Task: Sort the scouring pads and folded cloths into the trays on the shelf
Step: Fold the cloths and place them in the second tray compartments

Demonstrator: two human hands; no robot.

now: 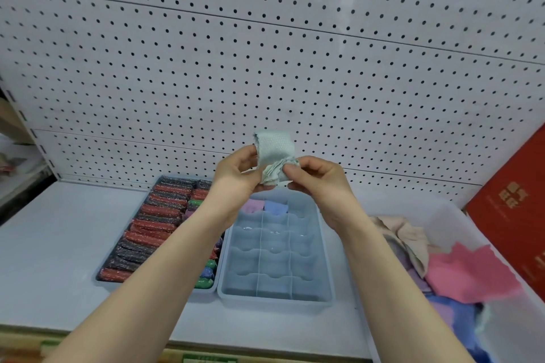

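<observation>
Nearest the camera, along the shelf (pixel 59 244) front, two bare forearms reached up and inward over the trays. Just right of them, a clear bin (pixel 460 224) held the loose cloths (pixel 469 271) waiting to be sorted: pink, beige, blue and purple, lying rumpled on one another.

Further in, two trays stood side by side and touching. In the left tray (pixel 101 281), scouring pads (pixel 147 233) were packed in rows, red and dark ones, with green and purple ones along its right side. The divided tray (pixel 277 299) to the right was mostly unfilled; only its far row held a folded pink cloth (pixel 253 206) and a blue cloth (pixel 275 206).

Above that tray, in the air, both hands worked a pale green cloth (pixel 275 153). It looked thin, light and limp, so it would probably hold a fold only while pinched, and the gathered lower edge seemed the best place to grip. The left hand (pixel 236 174) curled around its left side, thumb against the fabric. The right hand (pixel 320 180) pinched the bunched lower corner between thumb and fingertips, while the upper part stood free.

Behind everything rose a white pegboard (pixel 265 53), with a red box (pixel 513 209) at the far right.
</observation>
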